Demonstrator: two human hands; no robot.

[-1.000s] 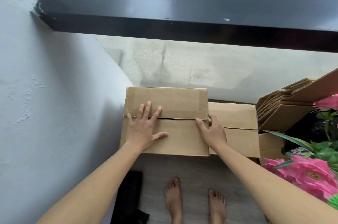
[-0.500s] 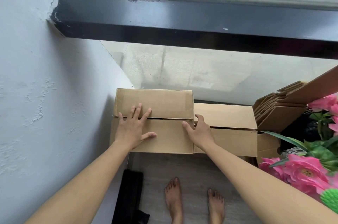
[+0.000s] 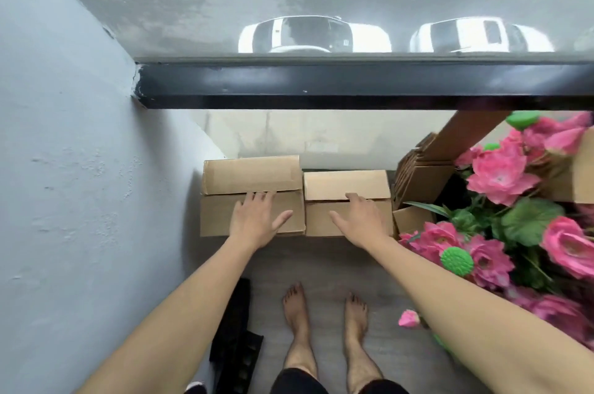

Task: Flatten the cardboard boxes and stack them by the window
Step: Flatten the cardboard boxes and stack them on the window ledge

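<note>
Two brown cardboard boxes stand side by side on the floor under the window. The left box (image 3: 221, 197) sits against the grey wall, and my left hand (image 3: 255, 220) lies flat on its top with the fingers reaching the flap seam. On the right box (image 3: 344, 184) my right hand (image 3: 360, 217) lies, with its fingertips at the gap between the flaps. Both boxes are still box-shaped with their flaps closed. A bundle of flattened cardboard (image 3: 418, 168) leans upright to the right of them.
Pink artificial flowers (image 3: 501, 175) with green leaves crowd the right side. A black window frame (image 3: 353, 85) runs across above the boxes. A black object (image 3: 236, 339) lies on the floor by the wall, near my bare feet (image 3: 297, 313). A loose pink bud (image 3: 409, 318) lies on the floor.
The view has lifted and pulled back, showing the street outside. My right hand left the left box's right edge for the top of the right box. The left hand stayed on the left box.
</note>
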